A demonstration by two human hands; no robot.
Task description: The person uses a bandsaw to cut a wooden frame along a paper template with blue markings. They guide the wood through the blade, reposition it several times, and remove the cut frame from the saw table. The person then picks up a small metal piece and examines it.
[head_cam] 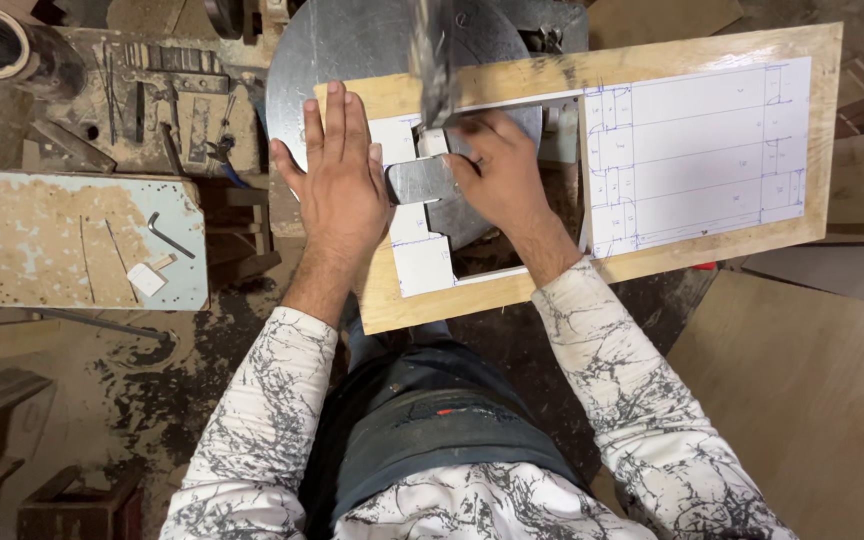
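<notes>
A long plywood board (pixel 712 250) with a white paper drawing (pixel 697 150) glued on top lies across a round grey metal saw table (pixel 352 45). A large opening is cut out of the board near its left end. My left hand (pixel 337 175) lies flat, fingers spread, on the board's left end. My right hand (pixel 497 170) reaches into the opening, its fingers blurred, touching a small loose cut piece (pixel 430 145) beside the vertical saw blade (pixel 434 60). Both sleeves are white with a dark branching pattern.
A dusty light-blue stand (pixel 82 240) at the left carries a hex key (pixel 167 235) and a small white block (pixel 146 279). Tools lie on a cluttered bench (pixel 152 100) behind it. Plywood sheets (pixel 802 390) lean at the right. Sawdust covers the floor.
</notes>
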